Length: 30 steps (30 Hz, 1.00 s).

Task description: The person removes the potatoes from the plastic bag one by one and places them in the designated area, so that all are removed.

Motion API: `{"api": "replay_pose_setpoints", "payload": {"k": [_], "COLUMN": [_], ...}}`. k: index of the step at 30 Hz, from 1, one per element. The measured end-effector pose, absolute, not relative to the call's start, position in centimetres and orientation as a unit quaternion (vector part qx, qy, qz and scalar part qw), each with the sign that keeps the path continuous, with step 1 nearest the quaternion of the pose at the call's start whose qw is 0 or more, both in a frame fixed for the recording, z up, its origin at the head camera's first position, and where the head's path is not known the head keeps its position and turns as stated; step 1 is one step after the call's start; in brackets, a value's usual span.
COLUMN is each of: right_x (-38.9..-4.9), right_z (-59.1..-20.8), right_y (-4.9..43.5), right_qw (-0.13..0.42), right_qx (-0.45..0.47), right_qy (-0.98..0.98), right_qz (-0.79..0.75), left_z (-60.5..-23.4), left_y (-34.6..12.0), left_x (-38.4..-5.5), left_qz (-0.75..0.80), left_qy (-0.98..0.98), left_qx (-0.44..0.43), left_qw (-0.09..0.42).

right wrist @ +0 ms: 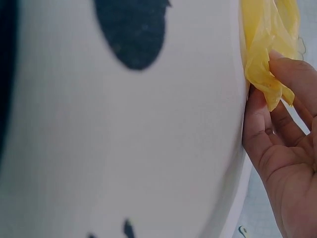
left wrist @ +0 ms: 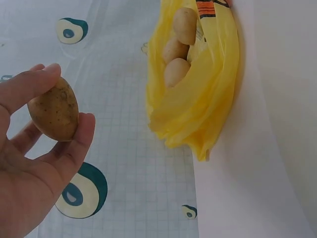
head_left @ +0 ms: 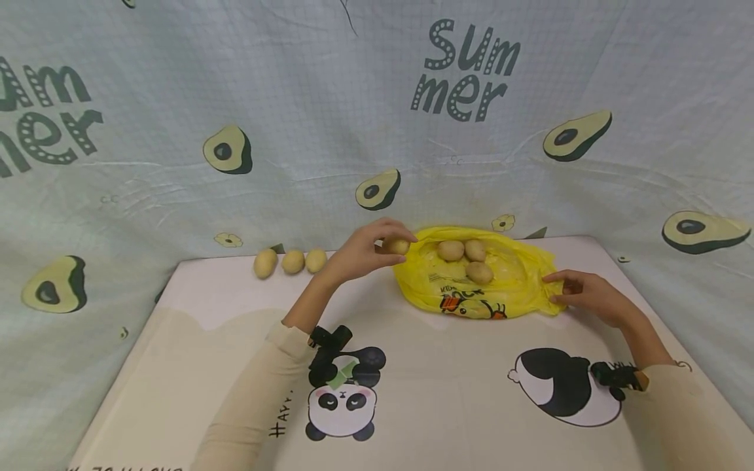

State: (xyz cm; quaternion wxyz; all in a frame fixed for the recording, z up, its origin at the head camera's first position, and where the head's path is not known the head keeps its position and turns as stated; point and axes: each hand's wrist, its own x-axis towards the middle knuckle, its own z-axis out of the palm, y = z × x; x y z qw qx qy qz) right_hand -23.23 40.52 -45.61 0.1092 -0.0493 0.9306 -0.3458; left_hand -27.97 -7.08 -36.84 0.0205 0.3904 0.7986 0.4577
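A small brown potato [left wrist: 55, 110] is gripped between the thumb and fingers of my left hand [head_left: 370, 248], held at the left edge of a yellow plastic bag [head_left: 424, 291]. In the left wrist view, that hand [left wrist: 37, 163] and its potato are apart from the bag. Three more potatoes [head_left: 480, 273] lie in the open bag, two at the back and one in front. My right hand [head_left: 592, 297] holds the bag's gathered right end. In the right wrist view, its thumb and fingers pinch the crumpled yellow plastic [right wrist: 265, 74].
Three potatoes [head_left: 292, 262] stand in a row at the back left of the white table [head_left: 448, 373]. Panda drawings [head_left: 341, 409] are printed on the tabletop. Behind the table hangs a pale curtain [head_left: 306, 131] with avocado prints. Both wrists carry black cameras [head_left: 332, 337].
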Motion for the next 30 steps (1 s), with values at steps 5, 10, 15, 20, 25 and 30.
{"api": "replay_pose_setpoints", "payload": {"k": [5, 10, 15, 20, 25, 30], "right_x": [-23.3, -23.3, -23.3, -23.3, -23.2, -23.2], "right_z": [-45.7, -45.8, -46.0, -46.0, -46.0, -46.0], "right_y": [40.5, 40.6, 40.6, 40.8, 40.8, 40.8], "right_qw": [0.107, 0.104, 0.102, 0.101, 0.096, 0.100], "right_qx": [-0.046, -0.047, -0.052, -0.055, -0.055, -0.057], "right_qy": [0.932, 0.934, 0.934, 0.932, 0.931, 0.930], "right_qz": [-0.343, -0.338, -0.339, -0.343, -0.347, -0.350], "left_z": [-36.9, -37.0, -37.2, -37.4, -37.5, -37.8], "left_y": [-7.8, -8.4, -9.1, -9.8, -10.7, -11.7], "left_x": [-27.7, -27.4, -27.3, -27.0, -26.8, -26.6], "left_qz": [0.456, 0.450, 0.453, 0.457, 0.457, 0.458], "left_qy": [0.801, 0.809, 0.810, 0.809, 0.814, 0.818], "left_qx": [0.387, 0.379, 0.373, 0.370, 0.359, 0.349], "left_qw": [0.006, -0.002, -0.005, -0.002, 0.001, -0.002]}}
